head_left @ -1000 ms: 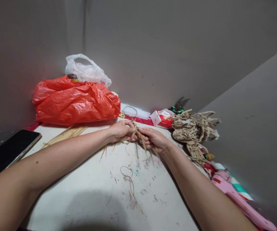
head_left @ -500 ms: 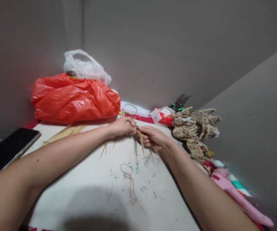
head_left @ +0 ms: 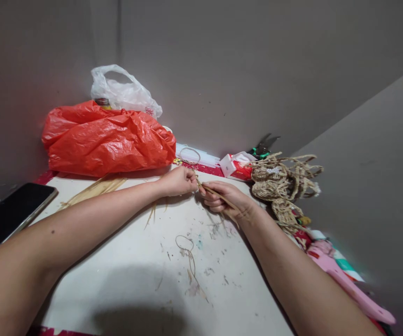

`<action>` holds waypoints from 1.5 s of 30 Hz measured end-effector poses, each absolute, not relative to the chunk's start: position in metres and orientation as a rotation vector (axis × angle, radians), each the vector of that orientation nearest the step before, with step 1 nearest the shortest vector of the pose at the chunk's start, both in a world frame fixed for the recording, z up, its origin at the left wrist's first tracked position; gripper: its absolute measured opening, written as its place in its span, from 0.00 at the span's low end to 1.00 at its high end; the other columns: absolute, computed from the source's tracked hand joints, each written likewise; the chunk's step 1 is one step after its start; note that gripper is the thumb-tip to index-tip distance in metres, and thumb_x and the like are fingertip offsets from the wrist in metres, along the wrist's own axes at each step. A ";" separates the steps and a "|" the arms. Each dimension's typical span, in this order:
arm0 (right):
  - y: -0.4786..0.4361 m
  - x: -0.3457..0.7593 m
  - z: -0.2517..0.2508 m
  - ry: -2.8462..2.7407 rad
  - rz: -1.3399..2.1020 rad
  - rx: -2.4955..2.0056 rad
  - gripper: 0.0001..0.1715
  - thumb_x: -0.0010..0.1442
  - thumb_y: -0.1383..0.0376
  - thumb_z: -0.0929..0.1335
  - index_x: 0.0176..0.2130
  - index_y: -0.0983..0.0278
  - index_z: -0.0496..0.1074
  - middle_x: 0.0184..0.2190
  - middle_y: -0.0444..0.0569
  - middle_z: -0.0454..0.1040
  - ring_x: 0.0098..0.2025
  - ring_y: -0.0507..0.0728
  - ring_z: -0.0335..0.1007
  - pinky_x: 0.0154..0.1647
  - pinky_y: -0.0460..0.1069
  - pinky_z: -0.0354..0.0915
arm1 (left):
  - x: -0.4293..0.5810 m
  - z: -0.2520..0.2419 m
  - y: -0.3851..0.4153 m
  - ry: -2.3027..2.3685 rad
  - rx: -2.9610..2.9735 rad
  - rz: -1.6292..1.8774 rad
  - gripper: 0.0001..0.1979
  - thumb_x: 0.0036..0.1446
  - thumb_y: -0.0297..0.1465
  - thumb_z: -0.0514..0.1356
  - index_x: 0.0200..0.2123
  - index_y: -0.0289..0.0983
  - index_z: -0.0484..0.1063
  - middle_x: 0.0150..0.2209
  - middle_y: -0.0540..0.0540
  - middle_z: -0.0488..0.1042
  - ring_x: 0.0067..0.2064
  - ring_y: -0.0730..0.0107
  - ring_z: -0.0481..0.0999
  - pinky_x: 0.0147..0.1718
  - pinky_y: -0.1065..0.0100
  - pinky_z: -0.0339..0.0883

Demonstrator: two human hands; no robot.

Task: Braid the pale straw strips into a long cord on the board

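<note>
Both hands meet near the far middle of the white tabletop. My left hand is closed, its fingertips pinching a thin braided cord of tan plant fibre. Right beside it, my right hand is closed on a loose fibre strand that runs from the braid back across its fingers toward the wrist. More flat tan strips lie behind my left forearm, partly under the red bag. A few thin strand ends stick out below my left wrist.
A red plastic bag and a white plastic bag stand at the back left. A phone lies at the left edge. Bundled braided cord, a tissue pack, pliers and a pink-handled tool line the right. A thin string loop lies in front.
The strand at my right hand hung downward before and now lies across the fingers toward the wrist. My left fingers have curled in more tightly. The view has shifted slightly.
</note>
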State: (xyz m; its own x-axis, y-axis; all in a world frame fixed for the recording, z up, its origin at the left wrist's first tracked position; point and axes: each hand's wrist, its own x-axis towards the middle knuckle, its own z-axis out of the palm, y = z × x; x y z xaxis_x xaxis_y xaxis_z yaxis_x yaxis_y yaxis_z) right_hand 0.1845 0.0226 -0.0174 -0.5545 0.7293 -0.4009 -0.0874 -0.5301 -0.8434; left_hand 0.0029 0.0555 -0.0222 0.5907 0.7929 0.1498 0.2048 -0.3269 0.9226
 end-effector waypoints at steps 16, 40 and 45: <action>0.019 0.179 -0.014 -1.172 2.044 -1.091 0.11 0.56 0.61 0.66 0.29 0.68 0.67 0.14 0.33 0.43 0.15 0.43 0.33 0.12 0.37 0.37 | 0.004 -0.022 0.040 1.097 2.286 0.831 0.05 0.50 0.28 0.54 0.25 0.36 0.67 0.21 0.50 0.67 0.23 0.74 0.60 0.24 0.71 0.49; 0.003 0.165 -0.006 -2.167 0.406 -1.737 0.13 0.52 0.62 0.64 0.20 0.64 0.67 0.15 0.42 0.60 0.19 0.49 0.48 0.21 0.46 0.43 | 0.005 -0.029 0.052 0.816 1.938 0.824 0.06 0.46 0.25 0.55 0.20 0.32 0.70 0.20 0.53 0.67 0.25 0.78 0.63 0.26 0.75 0.57; 0.007 0.161 -0.015 -1.908 0.853 -1.692 0.15 0.51 0.60 0.64 0.19 0.65 0.65 0.14 0.40 0.58 0.17 0.47 0.48 0.19 0.45 0.45 | 0.003 -0.026 0.051 0.816 1.955 0.814 0.06 0.45 0.25 0.54 0.20 0.32 0.70 0.20 0.52 0.68 0.25 0.77 0.64 0.26 0.75 0.58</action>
